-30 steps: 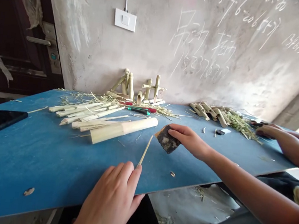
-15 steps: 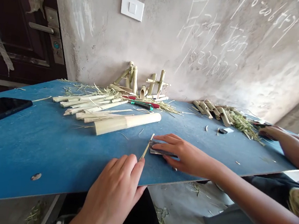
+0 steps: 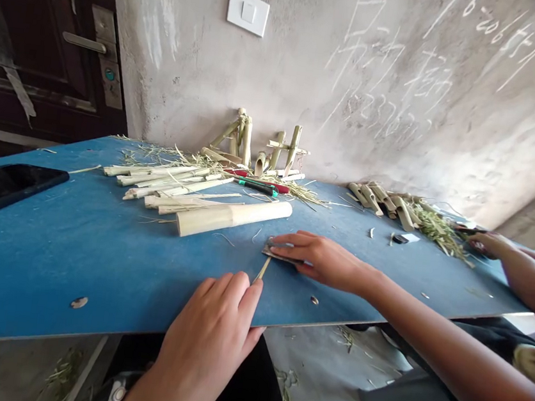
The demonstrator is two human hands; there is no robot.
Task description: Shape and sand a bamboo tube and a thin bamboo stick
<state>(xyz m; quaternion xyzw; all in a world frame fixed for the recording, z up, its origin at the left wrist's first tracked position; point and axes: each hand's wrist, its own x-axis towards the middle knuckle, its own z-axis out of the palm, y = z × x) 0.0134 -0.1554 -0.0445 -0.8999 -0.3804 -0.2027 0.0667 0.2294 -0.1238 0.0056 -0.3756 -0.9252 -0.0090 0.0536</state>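
Observation:
My left hand (image 3: 212, 342) is closed at the table's near edge, gripping a thin bamboo strip (image 3: 263, 269) that points away from me. Over the strip's far end, my right hand (image 3: 321, 258) presses a dark, worn piece of sandpaper (image 3: 269, 248) with its fingers stretched out across it. The strip's far tip is hidden beneath it. Just beyond both hands lies a thick, pale bamboo tube (image 3: 234, 218), on its side.
Split bamboo pieces (image 3: 168, 179) and a green-and-black tool (image 3: 258, 188) lie behind the tube. A phone (image 3: 8, 190) rests at left. Bamboo frames (image 3: 240, 136) stand by the wall. At right, another person's hand (image 3: 489, 242) is near short bamboo tubes (image 3: 383, 201).
My right hand has slid the sandpaper away from me along the strip, covering the tip that showed before. My left hand keeps its grip. The view has shifted slightly.

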